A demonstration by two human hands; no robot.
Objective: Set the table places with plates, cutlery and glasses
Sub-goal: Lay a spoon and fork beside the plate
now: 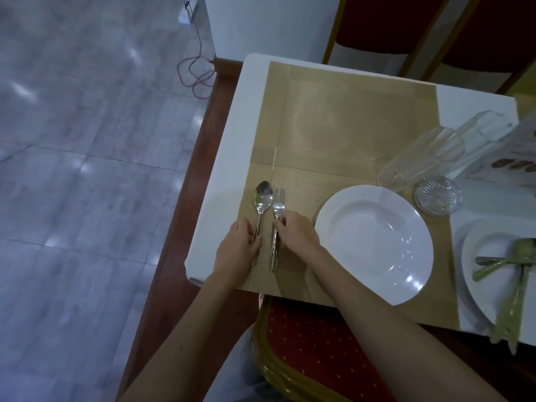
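At the left end of the gold placemat [333, 120], head view: my left hand [239, 246] rests with its fingers laid along the handle of the spoon [262, 204], pressing on it rather than closed round it. My right hand [295, 232] pinches the fork [277, 224] at the upper handle between fingertips. Spoon and fork lie flat, side by side and near parallel, heads pointing away from me, just left of the white plate [374, 242], apart from its rim.

Judgement: the step in hand is squaring the two pieces. Both are stiff, light, polished steel, likely to slide readily on the ribbed mat; best guided at mid-handle, not the head.

Behind the plate stand tall glasses [429, 152], clear and somewhat blurred, with a cut-glass dish [437, 195] beside them. I judge these fragile and prone to tipping; take each low on the body.

At the right edge a second plate [478, 256] carries crossed cutlery [513, 285], not yet laid out. The table [226, 181] has a white cloth; a red chair [313, 343] sits below me.
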